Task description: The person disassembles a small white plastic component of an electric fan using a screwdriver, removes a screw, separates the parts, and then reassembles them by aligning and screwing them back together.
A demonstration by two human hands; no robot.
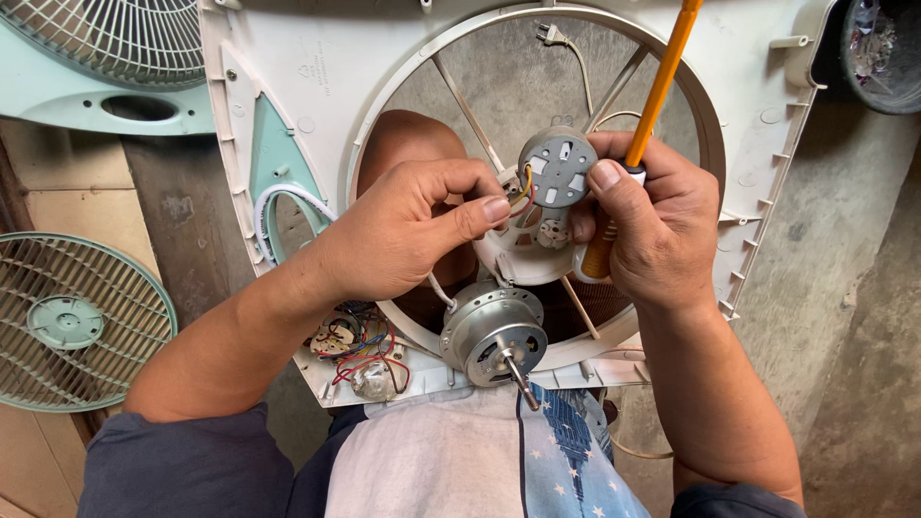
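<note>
A white square fan housing [317, 67] with a round opening leans against my lap. My right hand [652, 235] grips a yellow-handled screwdriver [662, 82] and also pinches a small grey round motor unit [558, 168] with its thumb. My left hand [403, 230] holds coloured wires [524, 187] running to that grey unit, thumb stretched toward it. Below the hands a silver fan motor [494, 331] with a protruding shaft hangs on the housing's white centre mount [523, 259].
A switch block with red, blue and black wires [360, 350] sits in the housing's lower left corner. A pale green fan grille [67, 321] lies at left, another grille [115, 38] at top left. A power plug [549, 35] dangles behind. A dark bucket [883, 53] stands at top right.
</note>
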